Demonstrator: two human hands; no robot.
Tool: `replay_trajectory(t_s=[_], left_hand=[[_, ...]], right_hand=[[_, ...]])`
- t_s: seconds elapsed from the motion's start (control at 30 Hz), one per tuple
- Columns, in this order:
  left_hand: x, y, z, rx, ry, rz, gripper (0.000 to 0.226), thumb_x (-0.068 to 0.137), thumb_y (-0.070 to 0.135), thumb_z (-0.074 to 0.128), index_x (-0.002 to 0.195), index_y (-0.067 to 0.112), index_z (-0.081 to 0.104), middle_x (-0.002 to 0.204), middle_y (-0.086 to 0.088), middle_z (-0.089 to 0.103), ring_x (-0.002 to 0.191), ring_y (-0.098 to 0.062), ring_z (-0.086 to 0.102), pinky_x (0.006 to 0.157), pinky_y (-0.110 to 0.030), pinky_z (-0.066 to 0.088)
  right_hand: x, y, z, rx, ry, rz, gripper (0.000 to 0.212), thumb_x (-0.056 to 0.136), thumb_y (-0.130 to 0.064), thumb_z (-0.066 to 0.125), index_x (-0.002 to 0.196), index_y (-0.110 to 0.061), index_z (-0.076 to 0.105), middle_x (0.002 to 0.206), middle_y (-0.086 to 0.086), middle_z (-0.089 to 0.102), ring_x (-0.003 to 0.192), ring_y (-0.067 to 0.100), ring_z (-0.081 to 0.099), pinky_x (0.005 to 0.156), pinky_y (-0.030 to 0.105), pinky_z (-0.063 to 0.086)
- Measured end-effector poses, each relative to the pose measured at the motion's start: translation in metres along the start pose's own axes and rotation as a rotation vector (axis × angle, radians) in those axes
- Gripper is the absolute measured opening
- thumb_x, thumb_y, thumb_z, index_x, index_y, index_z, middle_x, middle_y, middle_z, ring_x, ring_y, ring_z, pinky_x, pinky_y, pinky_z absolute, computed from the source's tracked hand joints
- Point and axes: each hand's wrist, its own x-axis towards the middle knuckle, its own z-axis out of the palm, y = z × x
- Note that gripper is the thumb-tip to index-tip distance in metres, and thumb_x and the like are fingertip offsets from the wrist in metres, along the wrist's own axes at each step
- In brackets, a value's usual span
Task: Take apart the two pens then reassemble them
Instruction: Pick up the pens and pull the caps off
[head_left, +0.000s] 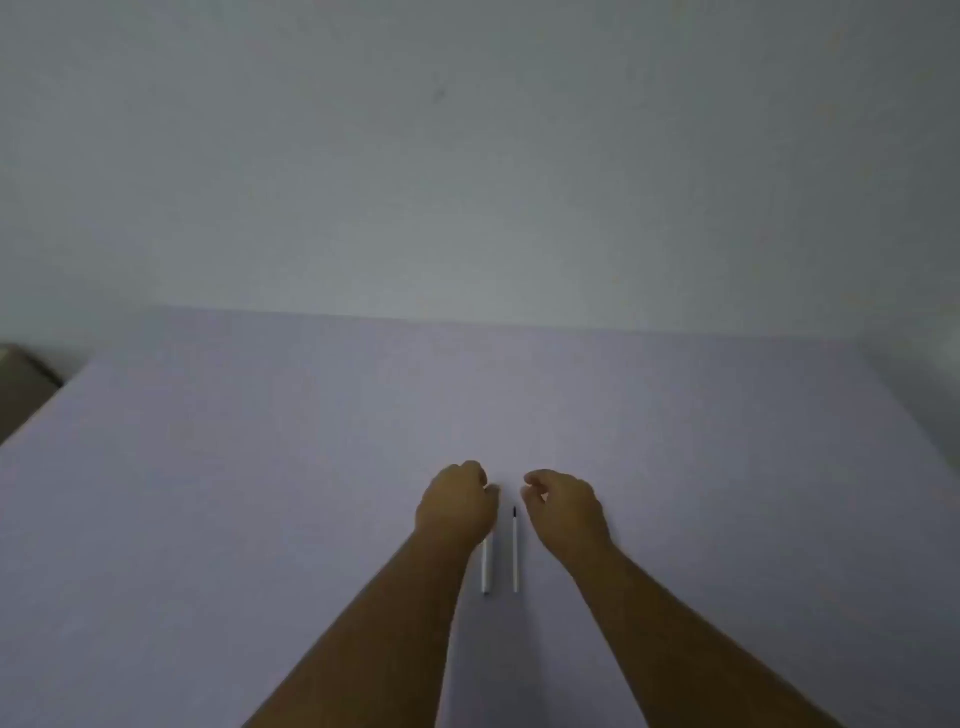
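A white pen barrel lies on the table, pointing away from me. Its far end is hidden under my left hand, whose fingers are curled down over it; whether they grip it is hidden. Just to the right, and parallel, lies a thin white refill with a dark tip at its far end. My right hand hovers right of the refill's tip, with thumb and fingers loosely bent and slightly apart, and nothing visible between them. No second pen is in sight.
The pale lavender table stretches wide on all sides and ends at a plain grey-white wall. A dark brownish object sits beyond the table's far left corner.
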Motion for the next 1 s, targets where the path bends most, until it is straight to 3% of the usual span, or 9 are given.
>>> replay_trajectory(t_s=[0.2,0.37,0.47,0.57,0.67,0.8,0.9,1.0], left_hand=[[-0.004,-0.015,0.038,-0.127,-0.101,-0.158,0.036,0.083,0.028,0.064,0.111,0.011,0.052,0.107,-0.011,0.062,0.087,-0.024,0.061,0.068,-0.029,0.047],[-0.003,-0.020,0.050,-0.130,-0.082,-0.175,0.023,0.084,0.013,0.055,0.108,0.010,0.055,0.103,-0.011,0.065,0.077,-0.021,0.056,0.066,-0.029,0.047],[-0.004,-0.023,0.049,-0.227,-0.057,-0.174,0.025,0.084,0.014,0.057,0.109,0.012,0.058,0.102,-0.009,0.066,0.078,-0.018,0.056,0.066,-0.027,0.049],[-0.010,-0.022,0.047,-0.355,-0.010,-0.140,0.022,0.083,0.019,0.062,0.104,0.016,0.059,0.087,0.002,0.063,0.074,-0.014,0.059,0.067,-0.031,0.055],[-0.016,-0.017,0.044,-0.420,0.007,-0.056,0.016,0.082,0.022,0.066,0.095,0.024,0.058,0.077,0.012,0.058,0.069,-0.005,0.058,0.061,-0.028,0.056],[-0.019,-0.013,0.041,-0.484,-0.008,-0.032,0.011,0.082,0.026,0.067,0.092,0.023,0.063,0.077,0.012,0.062,0.068,-0.002,0.058,0.051,-0.011,0.044],[-0.018,-0.013,0.037,-0.502,-0.098,-0.057,0.013,0.085,0.031,0.065,0.083,0.019,0.067,0.069,0.007,0.060,0.063,-0.009,0.054,0.059,-0.020,0.044],[-0.015,-0.011,0.031,-0.545,-0.181,-0.082,0.016,0.084,0.030,0.067,0.072,0.019,0.067,0.062,0.004,0.058,0.057,-0.012,0.051,0.058,-0.024,0.044]], right_hand=[[-0.002,0.012,0.022,-0.021,0.005,0.001,0.029,0.092,-0.030,0.050,0.112,-0.018,0.067,0.112,0.006,0.071,0.105,0.026,0.059,0.092,0.040,0.050],[-0.001,0.018,0.031,-0.058,-0.022,0.009,0.028,0.092,-0.031,0.050,0.109,-0.018,0.068,0.105,0.005,0.071,0.105,0.025,0.055,0.089,0.039,0.050],[0.000,0.017,0.032,-0.056,-0.034,0.016,0.028,0.093,-0.031,0.048,0.101,-0.015,0.069,0.098,0.007,0.071,0.102,0.027,0.054,0.085,0.041,0.050],[0.003,0.011,0.033,0.087,-0.042,0.085,0.028,0.090,-0.033,0.053,0.097,-0.013,0.070,0.095,0.007,0.072,0.093,0.025,0.060,0.078,0.035,0.051],[0.006,0.001,0.029,0.341,-0.019,0.226,0.030,0.084,-0.040,0.061,0.092,-0.012,0.068,0.083,0.001,0.067,0.076,0.016,0.059,0.065,0.025,0.042],[0.009,-0.005,0.022,0.501,-0.008,0.289,0.024,0.084,-0.037,0.063,0.080,-0.013,0.067,0.069,-0.003,0.062,0.068,0.016,0.056,0.061,0.026,0.043],[0.011,-0.005,0.016,0.539,-0.031,0.286,0.023,0.085,-0.034,0.063,0.070,-0.016,0.064,0.063,-0.006,0.059,0.059,0.009,0.053,0.056,0.025,0.043],[0.012,-0.004,0.015,0.608,0.021,0.355,0.030,0.086,-0.032,0.061,0.059,-0.019,0.059,0.060,-0.002,0.059,0.057,0.013,0.054,0.066,0.036,0.051]])
